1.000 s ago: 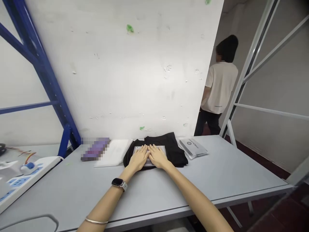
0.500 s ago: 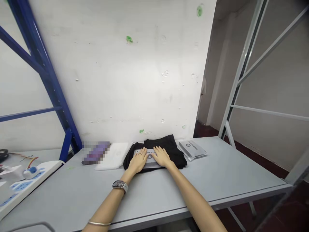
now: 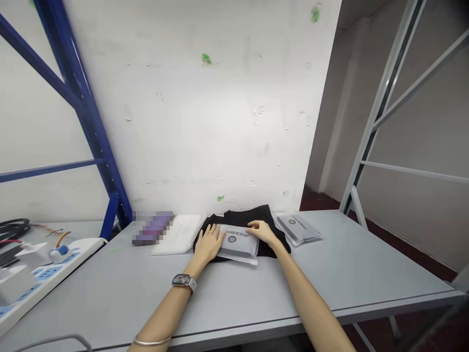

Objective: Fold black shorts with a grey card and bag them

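Note:
A translucent zip bag with a round logo and dark lettering lies on black folded fabric near the wall. My left hand rests flat with spread fingers over the bag's left edge and the fabric beside it. At the bag's upper right corner, my right hand has its thumb and fingers drawn together in a pinch on the edge. The bag's near edge, with a white strip, overhangs the fabric towards me.
Another lettered bag lies to the right on the grey table. White plastic sleeves and a blurred purple item are on the left. A power strip with plugs and cables runs along the left; a blue rack post rises behind.
My right hand has gone from lying flat on the bag to pinching its upper right corner. The bag has turned slightly and shifted towards me. My left hand stays flat.

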A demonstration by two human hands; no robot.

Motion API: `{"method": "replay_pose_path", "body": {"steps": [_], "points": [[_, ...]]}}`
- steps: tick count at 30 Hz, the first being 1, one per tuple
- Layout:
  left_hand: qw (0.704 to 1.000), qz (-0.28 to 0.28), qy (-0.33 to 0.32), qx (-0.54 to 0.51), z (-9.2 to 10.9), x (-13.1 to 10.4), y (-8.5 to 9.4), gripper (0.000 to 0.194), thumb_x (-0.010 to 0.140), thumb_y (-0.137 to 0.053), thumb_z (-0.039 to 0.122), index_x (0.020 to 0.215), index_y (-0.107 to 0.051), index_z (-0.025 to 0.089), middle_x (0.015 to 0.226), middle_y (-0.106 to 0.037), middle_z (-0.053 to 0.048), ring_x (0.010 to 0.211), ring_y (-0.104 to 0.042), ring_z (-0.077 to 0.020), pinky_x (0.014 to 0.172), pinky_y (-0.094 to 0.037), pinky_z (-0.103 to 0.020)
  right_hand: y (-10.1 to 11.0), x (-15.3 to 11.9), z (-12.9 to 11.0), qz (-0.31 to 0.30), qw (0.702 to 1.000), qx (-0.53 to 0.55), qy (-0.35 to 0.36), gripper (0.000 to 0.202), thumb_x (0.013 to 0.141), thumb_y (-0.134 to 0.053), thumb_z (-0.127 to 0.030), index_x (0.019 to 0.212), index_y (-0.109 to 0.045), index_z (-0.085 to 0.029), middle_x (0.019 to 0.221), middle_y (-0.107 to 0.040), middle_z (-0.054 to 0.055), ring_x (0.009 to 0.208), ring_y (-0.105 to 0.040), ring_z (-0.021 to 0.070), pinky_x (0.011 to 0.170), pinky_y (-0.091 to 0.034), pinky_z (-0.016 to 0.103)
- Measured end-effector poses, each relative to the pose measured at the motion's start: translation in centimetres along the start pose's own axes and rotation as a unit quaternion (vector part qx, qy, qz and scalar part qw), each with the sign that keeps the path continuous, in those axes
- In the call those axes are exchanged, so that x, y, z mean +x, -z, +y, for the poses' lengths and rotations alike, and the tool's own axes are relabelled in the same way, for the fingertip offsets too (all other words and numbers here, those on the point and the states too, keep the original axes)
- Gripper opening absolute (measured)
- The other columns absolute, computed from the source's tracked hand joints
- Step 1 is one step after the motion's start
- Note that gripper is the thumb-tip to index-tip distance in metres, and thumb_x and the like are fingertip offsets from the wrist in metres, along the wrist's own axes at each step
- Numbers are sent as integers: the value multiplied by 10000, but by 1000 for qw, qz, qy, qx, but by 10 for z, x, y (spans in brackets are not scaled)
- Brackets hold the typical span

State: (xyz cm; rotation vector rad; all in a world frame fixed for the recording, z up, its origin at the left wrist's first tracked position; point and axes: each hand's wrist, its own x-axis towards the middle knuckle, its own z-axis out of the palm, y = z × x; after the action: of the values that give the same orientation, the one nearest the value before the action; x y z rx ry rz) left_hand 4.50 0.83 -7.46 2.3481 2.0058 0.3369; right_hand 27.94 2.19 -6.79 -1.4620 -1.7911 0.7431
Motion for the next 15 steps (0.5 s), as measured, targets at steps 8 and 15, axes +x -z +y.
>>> {"method": "replay_pose_path", "body": {"steps": [8, 15], "points": [[999, 6, 0, -39, -5, 0, 0, 621, 1005, -211, 479, 1515, -338, 148, 1555, -341, -127, 1464, -246, -296, 1179, -184, -503, 9, -9, -4, -74, 995, 65, -21, 232, 690, -742, -379, 645, -676, -161, 691, -660, 37, 733, -585, 196, 645, -434, 285], [995, -3, 32, -95, -4, -1, 6, 596, 1019, -178, 469, 1555, -235, 214, 1566, -336, -93, 1462, -263, -265, 1177, -206, -470, 45, -16, -1, -71, 984, 163, -18, 214, 687, -725, -333, 710, -556, -205, 685, -619, -20, 662, -578, 139, 563, -418, 224]]}}
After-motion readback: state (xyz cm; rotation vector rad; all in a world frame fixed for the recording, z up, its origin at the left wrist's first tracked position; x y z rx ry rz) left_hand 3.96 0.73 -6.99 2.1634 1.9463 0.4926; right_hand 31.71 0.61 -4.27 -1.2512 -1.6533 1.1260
